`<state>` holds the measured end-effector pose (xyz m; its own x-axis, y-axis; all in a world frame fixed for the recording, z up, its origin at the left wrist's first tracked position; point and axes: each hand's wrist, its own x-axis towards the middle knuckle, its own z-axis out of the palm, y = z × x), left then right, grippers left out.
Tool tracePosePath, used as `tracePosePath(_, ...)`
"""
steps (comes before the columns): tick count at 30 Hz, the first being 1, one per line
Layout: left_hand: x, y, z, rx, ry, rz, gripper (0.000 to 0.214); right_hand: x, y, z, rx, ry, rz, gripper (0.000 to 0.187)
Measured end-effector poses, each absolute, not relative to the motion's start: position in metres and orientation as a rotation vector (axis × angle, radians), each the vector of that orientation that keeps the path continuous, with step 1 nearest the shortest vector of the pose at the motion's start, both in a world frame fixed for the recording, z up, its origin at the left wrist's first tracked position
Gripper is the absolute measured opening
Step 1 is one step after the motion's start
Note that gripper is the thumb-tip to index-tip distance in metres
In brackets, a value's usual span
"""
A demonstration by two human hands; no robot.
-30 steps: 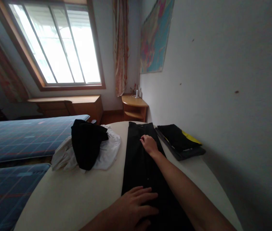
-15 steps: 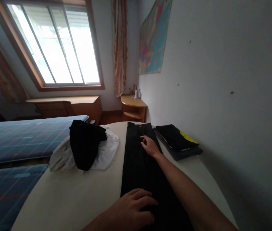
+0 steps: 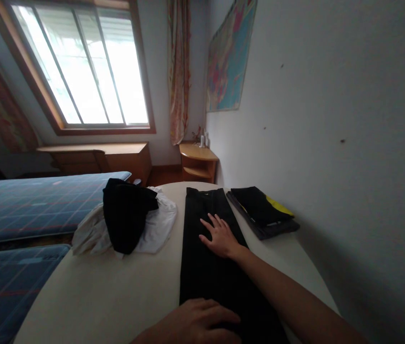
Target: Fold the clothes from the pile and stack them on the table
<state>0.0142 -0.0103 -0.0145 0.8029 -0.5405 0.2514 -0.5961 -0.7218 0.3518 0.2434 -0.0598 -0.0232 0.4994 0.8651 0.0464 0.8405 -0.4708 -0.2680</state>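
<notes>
Lying down the centre of the frame, the black trousers (image 3: 198,263) are stretching along the cream counter (image 3: 109,286), the right hand (image 3: 220,237) resting open on them, fingers spread, and the left hand (image 3: 199,321) hanging loosely open at bottom centre. Any uneven sideways push is risking wrinkles, or a skew into the folded clothes (image 3: 257,205) at centre right.
</notes>
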Motion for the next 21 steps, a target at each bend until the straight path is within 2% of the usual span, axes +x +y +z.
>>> tracePosePath(2,0.016,-0.008,-0.008,2.594,-0.647,0.253,0.033,0.23,-0.073,-0.024,-2.486,-1.462,0.137,0.07)
tracePosePath(6,0.024,0.007,-0.014,2.651,-0.181,0.433,0.045,0.206,-0.098,-0.022,-2.451,-1.517,0.178,0.071)
tracePosePath(9,0.029,0.017,-0.027,2.713,0.031,0.479,0.054,0.196,-0.108,-0.009,-2.455,-1.533,0.235,0.059)
tracePosePath(13,0.03,0.02,-0.042,2.834,0.119,0.353,0.068,0.197,-0.1,0.009,-2.519,-1.478,0.185,0.048)
tracePosePath(17,0.028,0.016,-0.045,2.876,0.14,0.302,0.072,0.206,-0.068,0.005,-2.345,-1.811,0.067,0.05)
tracePosePath(21,0.027,0.014,-0.039,2.855,0.18,0.219,0.074,0.221,-0.022,-0.009,-2.319,-1.904,0.118,0.054)
